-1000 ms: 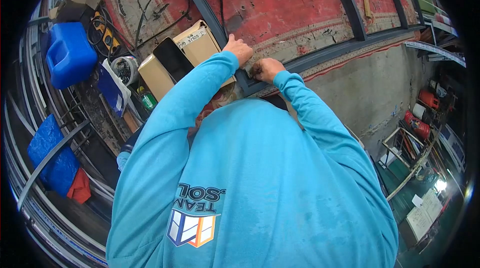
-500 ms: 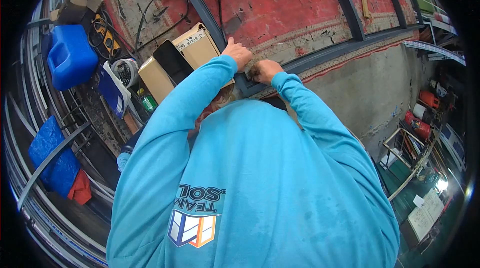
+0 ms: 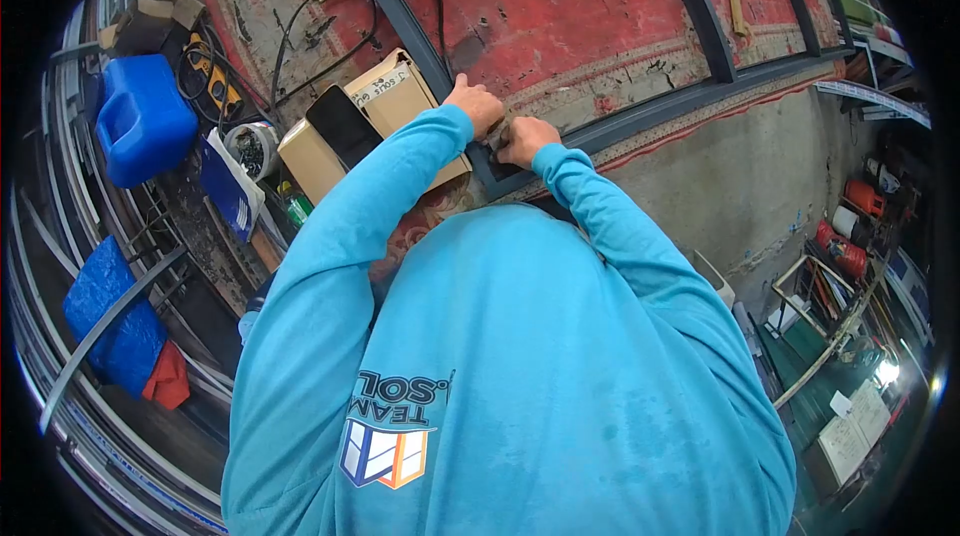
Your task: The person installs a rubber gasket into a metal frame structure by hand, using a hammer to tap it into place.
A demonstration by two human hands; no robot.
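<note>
My left hand (image 3: 476,106) is closed, its fingers curled down at the near corner of a dark grey metal frame (image 3: 640,108). Close beside it, my right hand (image 3: 526,142) is also closed, fingers bent inward over the same corner. A small brownish bit shows between the two hands, too little to name. Whatever each hand grips is hidden by the fingers. The frame lies on a worn red patterned carpet (image 3: 570,31). Just left of my left hand are cardboard boxes (image 3: 388,96), with a black phone-like slab (image 3: 343,126) on top.
Over on the left stand a blue jerrycan (image 3: 150,121), a tub of small dark pieces (image 3: 252,150) and a yellow-black tool (image 3: 215,76). Long metal profiles run along the left edge. A wooden-handled tool (image 3: 738,14) lies inside the frame. A black cable (image 3: 290,31) loops across the carpet.
My right hand has turned slightly, showing more of its back, and its fingers sit closer to my left hand. My left hand stays almost in place. The view has shifted slightly.
</note>
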